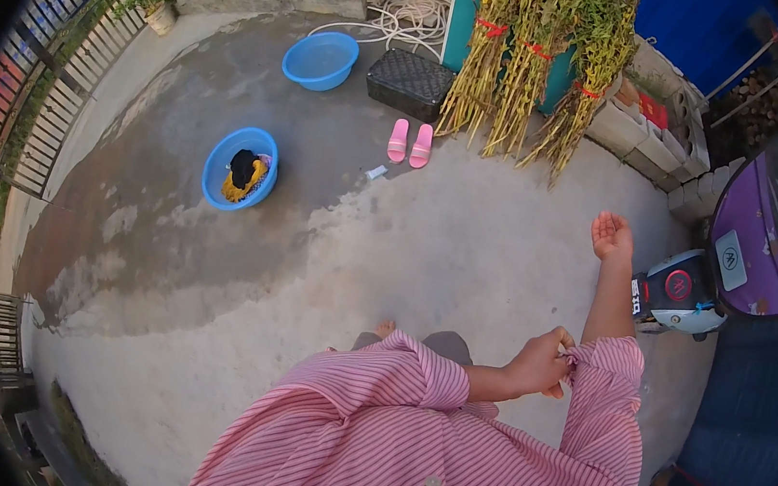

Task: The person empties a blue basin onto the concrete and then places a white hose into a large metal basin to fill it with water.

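Observation:
My left hand [541, 363] reaches across to the right and pinches the rolled cuff of the pink striped shirt sleeve [614, 368] on my right forearm. Bare from the cuff up, that forearm is stretched out ahead. My right hand [611, 235] is raised with its palm turned up, fingers loosely curled and apart, holding nothing. Ahead to the left, a blue basin [213, 173] on the ground holds a black cloth [244, 167] and a yellow cloth [238, 191].
Farther off stand another blue basin [320, 62], a black crate [410, 82] and pink slippers [397, 142]. Bundled dry stalks [516, 74] lean at the back. On the right is a purple vehicle [765, 226]; a metal fence [62, 57] borders the left. The concrete is partly wet.

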A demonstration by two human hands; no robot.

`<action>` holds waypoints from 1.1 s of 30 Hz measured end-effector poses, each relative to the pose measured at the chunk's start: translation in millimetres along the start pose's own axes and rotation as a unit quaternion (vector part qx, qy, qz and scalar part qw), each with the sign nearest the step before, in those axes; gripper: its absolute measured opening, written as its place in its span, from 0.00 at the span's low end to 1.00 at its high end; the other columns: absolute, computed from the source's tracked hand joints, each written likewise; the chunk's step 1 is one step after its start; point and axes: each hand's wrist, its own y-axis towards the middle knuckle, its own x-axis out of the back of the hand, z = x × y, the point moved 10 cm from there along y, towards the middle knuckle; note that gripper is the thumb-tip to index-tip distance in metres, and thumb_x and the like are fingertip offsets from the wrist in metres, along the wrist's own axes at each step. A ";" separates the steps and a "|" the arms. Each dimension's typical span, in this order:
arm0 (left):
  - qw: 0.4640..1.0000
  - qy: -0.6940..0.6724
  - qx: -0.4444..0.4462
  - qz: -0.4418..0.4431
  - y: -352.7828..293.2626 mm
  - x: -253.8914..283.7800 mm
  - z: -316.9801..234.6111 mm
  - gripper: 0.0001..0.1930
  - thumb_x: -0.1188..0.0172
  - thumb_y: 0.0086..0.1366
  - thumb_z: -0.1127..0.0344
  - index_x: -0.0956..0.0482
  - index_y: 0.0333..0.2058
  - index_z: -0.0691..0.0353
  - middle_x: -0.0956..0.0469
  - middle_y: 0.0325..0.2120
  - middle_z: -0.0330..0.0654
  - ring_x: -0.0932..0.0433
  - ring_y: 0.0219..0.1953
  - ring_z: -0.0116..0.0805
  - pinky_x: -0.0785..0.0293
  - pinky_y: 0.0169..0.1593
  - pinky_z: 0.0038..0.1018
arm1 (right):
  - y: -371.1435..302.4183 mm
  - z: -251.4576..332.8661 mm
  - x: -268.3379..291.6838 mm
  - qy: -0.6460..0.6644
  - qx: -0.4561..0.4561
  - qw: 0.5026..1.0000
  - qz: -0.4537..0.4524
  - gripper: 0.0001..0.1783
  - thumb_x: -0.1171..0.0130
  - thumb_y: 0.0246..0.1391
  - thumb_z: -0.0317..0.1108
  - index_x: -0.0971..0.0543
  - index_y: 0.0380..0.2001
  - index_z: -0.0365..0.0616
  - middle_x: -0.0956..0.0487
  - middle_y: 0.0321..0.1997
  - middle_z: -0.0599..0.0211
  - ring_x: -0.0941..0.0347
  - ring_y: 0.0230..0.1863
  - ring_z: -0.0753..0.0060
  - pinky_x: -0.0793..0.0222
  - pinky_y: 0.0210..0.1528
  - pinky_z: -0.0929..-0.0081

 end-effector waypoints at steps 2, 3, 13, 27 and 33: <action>0.993 -0.044 0.078 0.081 11.5 -18.5 -11.4 0.05 0.57 0.51 0.72 0.34 0.22 0.67 0.32 0.13 0.40 0.29 0.15 0.31 0.30 0.17 0.25 | 29.4 16.5 -23.1 0.006 0.012 1.000 -0.011 0.05 0.52 0.43 0.31 0.33 0.25 0.44 0.30 0.25 0.68 0.31 0.30 0.71 0.33 0.36 0.72; 0.972 -0.086 0.152 0.156 11.2 -34.6 -12.8 0.07 0.59 0.52 0.71 0.34 0.23 0.67 0.32 0.13 0.41 0.30 0.13 0.32 0.30 0.17 0.28 | 44.8 22.1 -34.2 -0.002 0.008 1.000 -0.013 0.04 0.52 0.43 0.30 0.33 0.25 0.44 0.30 0.24 0.69 0.30 0.30 0.72 0.33 0.35 0.72; 0.967 -0.130 0.140 0.168 163.1 74.4 -118.7 0.30 0.62 0.56 0.43 0.40 0.45 0.67 0.30 0.27 0.42 0.31 0.33 0.28 0.34 0.38 0.25 | 196.4 -2.5 -220.3 -0.071 -0.074 0.992 0.079 0.06 0.55 0.46 0.34 0.33 0.26 0.43 0.28 0.26 0.68 0.30 0.30 0.73 0.34 0.36 0.72; 0.958 0.059 -0.095 0.264 227.8 135.1 -259.9 0.27 0.54 0.57 0.53 0.41 0.47 0.69 0.33 0.40 0.47 0.35 0.44 0.30 0.37 0.44 0.23 | 237.8 -31.0 -423.1 -0.555 0.046 0.805 0.207 0.14 0.53 0.48 0.36 0.32 0.36 0.39 0.29 0.30 0.64 0.31 0.29 0.75 0.34 0.26 0.77; 0.929 -0.146 -0.123 -0.316 153.3 405.4 -226.7 0.23 0.55 0.57 0.55 0.41 0.48 0.63 0.33 0.40 0.43 0.33 0.41 0.29 0.37 0.44 0.24 | 223.4 -116.0 -397.6 -0.645 0.034 0.601 0.471 0.16 0.50 0.44 0.34 0.32 0.36 0.36 0.29 0.26 0.67 0.32 0.24 0.80 0.37 0.24 0.81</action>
